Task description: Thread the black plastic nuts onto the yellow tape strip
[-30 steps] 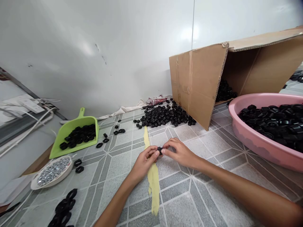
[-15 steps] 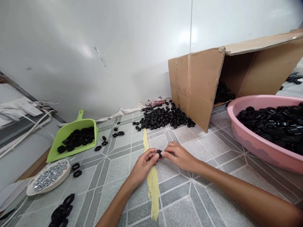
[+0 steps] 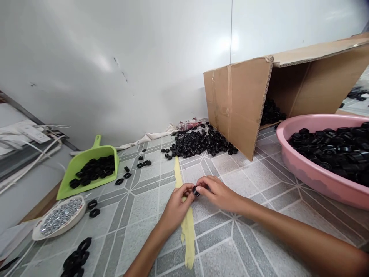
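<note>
Between my two hands is a small black ring-shaped plastic part (image 3: pixel 196 191), held just above the tiled floor. My left hand (image 3: pixel 179 202) grips it from the left with thumb and fingers. From the right, my right hand (image 3: pixel 213 191) pinches the same part. Fingers hide some of it. Under my left hand runs a yellow strip (image 3: pixel 188 234) on the floor. Beyond my hands lies a heap of similar black parts (image 3: pixel 198 144). At the left stands a white dish (image 3: pixel 83 209) of small shiny metal pieces.
A green dustpan (image 3: pixel 98 141) holding black parts lies at the left. More black rings (image 3: pixel 76 258) lie at the lower left. A cardboard box (image 3: pixel 236 104) on its side and a pink basin (image 3: pixel 291 154) full of black parts stand at the right.
The black part has turned and sits slightly lower and further right. My left hand has shifted slightly right, and both hands keep hold of the part.
</note>
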`<state>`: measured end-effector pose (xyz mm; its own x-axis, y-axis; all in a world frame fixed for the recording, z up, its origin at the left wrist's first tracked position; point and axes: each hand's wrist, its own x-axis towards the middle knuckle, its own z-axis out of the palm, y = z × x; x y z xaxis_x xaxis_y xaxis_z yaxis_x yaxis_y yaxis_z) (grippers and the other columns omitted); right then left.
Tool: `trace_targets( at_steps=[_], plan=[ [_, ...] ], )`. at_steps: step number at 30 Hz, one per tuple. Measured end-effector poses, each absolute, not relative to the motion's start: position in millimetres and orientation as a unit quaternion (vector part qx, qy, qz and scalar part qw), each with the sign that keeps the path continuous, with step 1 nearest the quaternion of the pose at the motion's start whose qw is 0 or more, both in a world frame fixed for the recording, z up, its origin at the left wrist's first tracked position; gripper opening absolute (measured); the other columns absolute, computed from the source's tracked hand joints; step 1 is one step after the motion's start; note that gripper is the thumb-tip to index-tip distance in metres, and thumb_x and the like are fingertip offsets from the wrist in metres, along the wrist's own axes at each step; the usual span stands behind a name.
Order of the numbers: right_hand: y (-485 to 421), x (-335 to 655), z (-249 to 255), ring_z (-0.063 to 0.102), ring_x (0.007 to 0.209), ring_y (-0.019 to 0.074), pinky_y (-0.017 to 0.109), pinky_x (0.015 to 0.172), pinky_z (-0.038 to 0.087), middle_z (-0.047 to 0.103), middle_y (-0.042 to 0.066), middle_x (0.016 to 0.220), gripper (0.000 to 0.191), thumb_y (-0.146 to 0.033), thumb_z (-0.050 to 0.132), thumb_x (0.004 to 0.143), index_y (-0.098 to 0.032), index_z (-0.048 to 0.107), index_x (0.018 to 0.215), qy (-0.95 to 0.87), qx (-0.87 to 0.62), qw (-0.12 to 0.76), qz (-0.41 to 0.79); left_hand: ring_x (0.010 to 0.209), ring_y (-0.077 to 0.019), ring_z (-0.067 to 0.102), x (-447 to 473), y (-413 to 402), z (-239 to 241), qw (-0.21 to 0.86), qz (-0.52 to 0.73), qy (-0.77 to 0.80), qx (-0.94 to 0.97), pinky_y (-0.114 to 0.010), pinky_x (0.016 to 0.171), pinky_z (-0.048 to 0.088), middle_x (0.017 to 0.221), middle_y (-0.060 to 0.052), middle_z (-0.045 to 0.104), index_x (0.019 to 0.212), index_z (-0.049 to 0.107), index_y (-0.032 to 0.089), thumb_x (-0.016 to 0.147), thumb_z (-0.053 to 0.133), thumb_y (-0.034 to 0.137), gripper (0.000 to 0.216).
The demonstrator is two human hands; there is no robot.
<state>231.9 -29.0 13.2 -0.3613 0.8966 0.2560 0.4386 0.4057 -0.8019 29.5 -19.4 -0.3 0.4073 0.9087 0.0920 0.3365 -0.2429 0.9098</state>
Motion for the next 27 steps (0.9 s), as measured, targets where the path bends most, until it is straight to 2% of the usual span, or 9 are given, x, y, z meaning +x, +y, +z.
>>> trace_targets(
  at_steps=[3, 7, 12, 21, 27],
  plan=[
    [-32.4, 230.5, 12.6, 0.057, 0.097, 0.0204, 0.036, 0.088, 0.040, 0.067, 0.004, 0.100, 0.022, -0.034, 0.043, 0.103, -0.021, 0.060, 0.105, -0.765, -0.438, 0.360, 0.304, 0.089, -0.0198, 0.062, 29.8, -18.0, 2.5, 0.458, 0.329, 0.430, 0.705, -0.031, 0.082, 0.049, 0.096, -0.006, 0.068, 0.108, 0.065, 0.020, 0.092, 0.058, 0.040, 0.027],
    [-32.6, 230.4, 11.7, 0.058, 0.095, 0.0207, 0.035, 0.085, 0.042, 0.067, 0.005, 0.100, 0.021, -0.032, 0.044, 0.102, -0.021, 0.061, 0.105, -0.752, -0.449, 0.367, 0.314, 0.087, -0.0188, 0.059, 28.4, -17.8, 7.0, 0.444, 0.299, 0.434, 0.725, -0.033, 0.086, 0.047, 0.096, -0.005, 0.067, 0.114, 0.065, 0.021, 0.089, 0.062, 0.036, 0.029],
    [-33.3, 230.5, 14.2, 0.059, 0.094, 0.0202, 0.034, 0.083, 0.043, 0.067, 0.004, 0.099, 0.019, -0.031, 0.045, 0.101, -0.021, 0.061, 0.103, -0.744, -0.445, 0.376, 0.327, 0.088, -0.0192, 0.055, 27.9, -19.1, 6.8, 0.422, 0.292, 0.452, 0.730, -0.035, 0.088, 0.045, 0.101, -0.005, 0.065, 0.119, 0.065, 0.024, 0.085, 0.068, 0.043, 0.039],
    [-36.4, 229.1, 16.0, 0.061, 0.094, 0.0194, 0.031, 0.081, 0.044, 0.068, 0.003, 0.100, 0.019, -0.031, 0.047, 0.100, -0.023, 0.063, 0.107, -0.713, -0.453, 0.396, 0.359, 0.086, -0.0182, 0.059, 31.0, -19.9, 8.2, 0.460, 0.338, 0.448, 0.688, -0.032, 0.084, 0.048, 0.099, -0.005, 0.066, 0.121, 0.062, 0.023, 0.087, 0.066, 0.043, 0.040],
    [-34.1, 225.1, 13.2, 0.064, 0.091, 0.0173, 0.029, 0.080, 0.045, 0.069, 0.002, 0.097, 0.018, -0.030, 0.054, 0.097, -0.022, 0.062, 0.111, -0.669, -0.444, 0.423, 0.420, 0.093, -0.0211, 0.062, 29.7, -16.7, 5.8, 0.479, 0.350, 0.463, 0.659, -0.033, 0.084, 0.052, 0.101, -0.006, 0.068, 0.117, 0.065, 0.022, 0.086, 0.065, 0.045, 0.038]
  ],
)
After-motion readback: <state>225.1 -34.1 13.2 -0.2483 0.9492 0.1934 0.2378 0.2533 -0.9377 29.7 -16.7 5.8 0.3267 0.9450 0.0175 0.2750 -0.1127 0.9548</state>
